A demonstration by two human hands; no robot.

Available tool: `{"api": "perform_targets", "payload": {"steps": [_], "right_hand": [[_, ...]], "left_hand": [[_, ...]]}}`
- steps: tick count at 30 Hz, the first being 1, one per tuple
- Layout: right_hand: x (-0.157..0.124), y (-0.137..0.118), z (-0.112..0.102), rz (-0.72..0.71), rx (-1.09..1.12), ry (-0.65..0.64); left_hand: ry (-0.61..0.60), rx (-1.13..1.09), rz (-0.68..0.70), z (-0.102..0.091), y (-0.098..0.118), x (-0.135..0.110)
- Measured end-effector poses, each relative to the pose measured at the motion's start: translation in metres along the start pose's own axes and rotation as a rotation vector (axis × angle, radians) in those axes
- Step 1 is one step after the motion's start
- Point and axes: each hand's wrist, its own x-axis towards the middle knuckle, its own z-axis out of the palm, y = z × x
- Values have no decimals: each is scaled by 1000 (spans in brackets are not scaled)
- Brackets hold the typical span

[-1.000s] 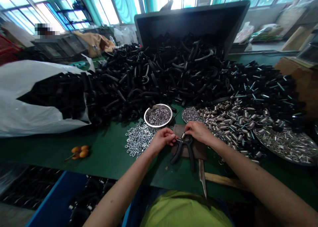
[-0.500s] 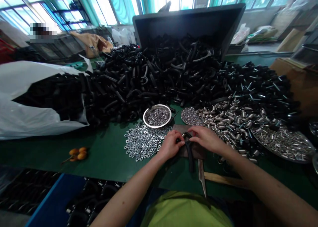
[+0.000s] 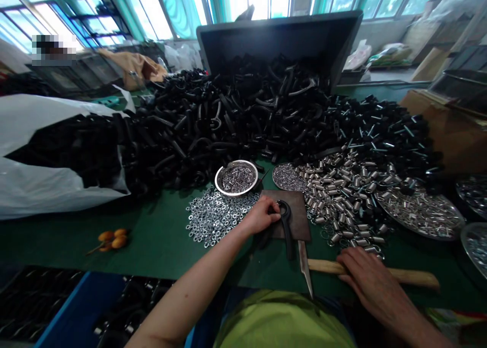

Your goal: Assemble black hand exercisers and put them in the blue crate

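A black hand-grip part (image 3: 285, 225) lies on a dark metal plate (image 3: 297, 217) on the green table. My left hand (image 3: 262, 215) is closed on its top, pinning it to the plate. My right hand (image 3: 368, 279) rests with curled fingers on the wooden handle of a hammer-like tool (image 3: 403, 275), whose metal head (image 3: 304, 267) lies just below the plate.
Loose washers (image 3: 213, 215) spread left of the plate, beside a steel bowl of small pins (image 3: 236, 177). Springs (image 3: 342, 196) pile up on the right near metal trays (image 3: 422, 213). A large heap of black handles (image 3: 236, 119) fills the back. Small orange fruits (image 3: 112, 237) lie at the left.
My right hand has left the hand-grip part and dropped back to the wooden handle near the table's front. The left hand stays on the part.
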Motion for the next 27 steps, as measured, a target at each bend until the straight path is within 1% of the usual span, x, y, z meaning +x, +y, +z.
{"api": "perform_targets", "payload": {"steps": [3, 5, 7, 9, 11, 13, 14, 15, 16, 18, 19, 20, 21, 23, 24, 25, 26, 27], "right_hand": [[3, 2, -12, -18, 32, -1], [10, 0, -27, -23, 91, -3], [21, -9, -45, -13, 186, 37], [37, -24, -63, 13, 299, 133], [55, -40, -73, 52, 400, 289], [75, -52, -73, 104, 429, 434], [84, -55, -69, 124, 404, 457], [93, -56, -62, 134, 357, 427], [100, -55, -56, 132, 302, 343], [111, -52, -45, 110, 200, 121], [114, -51, -43, 101, 164, 52], [115, -51, -44, 98, 143, 38], [115, -52, -45, 95, 138, 76], [110, -54, -49, 91, 155, 236], [108, -54, -49, 90, 156, 288], [106, -54, -47, 96, 141, 289], [104, -52, -42, 106, 111, 239], [103, -50, -37, 119, 72, 160]], "left_hand": [[10, -75, -124, 1, -1, 3], [18, -81, -149, 2, -1, 3], [22, -81, -149, 3, -1, 2], [30, -88, -149, 3, -2, 1], [41, -97, -148, 4, -3, 1], [56, -103, -145, 4, -4, 1], [58, -106, -142, 5, -4, 2], [57, -108, -139, 5, -5, 2], [55, -110, -135, 5, -5, 3], [47, -116, -129, 6, -5, 3], [43, -120, -127, 6, -5, 3], [45, -123, -124, 7, -5, 2], [50, -123, -120, 7, -5, 2], [63, -110, -112, 7, -6, 1], [70, -97, -105, 7, -6, 0], [73, -82, -96, 6, -6, 0], [72, -66, -88, 6, -7, 0], [70, -53, -80, 6, -7, 0]]}}
